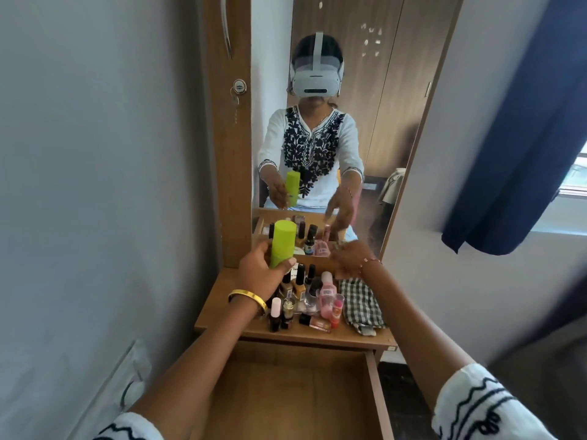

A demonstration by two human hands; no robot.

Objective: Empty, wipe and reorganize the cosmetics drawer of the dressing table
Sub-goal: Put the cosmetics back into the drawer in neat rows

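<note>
Drawer [374, 392]: pulled out nearest the camera, wooden floor bare.
Cosmetics [305, 300]: small bottles clustered on the tabletop [219, 300], beside a checked cloth [360, 301].
Left hand [259, 274]: fingers curled round an upright green bottle [282, 242], above the cluster.
Right hand [351, 260]: reaching toward the mirror's [317, 122] base, grip unclear.

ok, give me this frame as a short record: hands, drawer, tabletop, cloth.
left hand: left hand grips the lime-green cylindrical plastic bottle, upright, above the tabletop
right hand: right hand reaches over the back of the tabletop; whether it holds anything cannot be told
drawer: brown wooden drawer pulled open, nothing seen inside
tabletop: wooden dressing-table top carries a cluster of small cosmetic bottles
cloth: black-and-white checked cloth lies right of the bottles
mirror: tall mirror behind
</note>
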